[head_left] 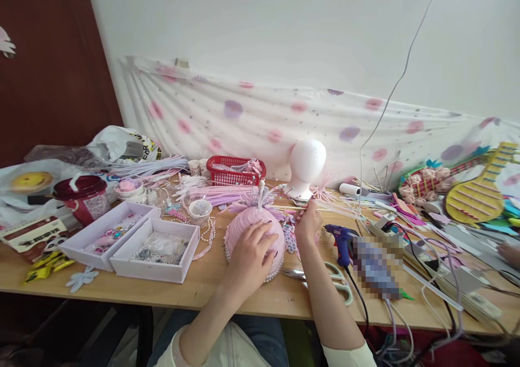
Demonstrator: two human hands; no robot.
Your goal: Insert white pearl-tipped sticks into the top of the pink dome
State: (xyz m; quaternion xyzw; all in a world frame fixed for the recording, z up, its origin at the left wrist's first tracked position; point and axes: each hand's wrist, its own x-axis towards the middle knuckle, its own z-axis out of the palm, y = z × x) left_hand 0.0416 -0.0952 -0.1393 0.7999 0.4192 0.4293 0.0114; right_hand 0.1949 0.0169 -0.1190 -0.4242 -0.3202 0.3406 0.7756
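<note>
A pink dome-shaped headpiece, wrapped in ribbed strands and edged with pearls, sits at the table's front. My left hand rests on its top and right side, fingers spread and curved over the surface. White and purple sprigs rise behind the dome. Just right of it, my right hand is closed in a pinch; what lies between its fingers is too small to make out. A thin pale stick passes by the fingers. Beaded lilac trim hangs between the dome and my right wrist. Scissors lie partly under my right forearm.
A blue glue gun stands right, trailing cords to a power strip. Two white boxes of beads sit left, near a lidded cup. Behind are a red basket and white foam head. Another person's hand shows far right.
</note>
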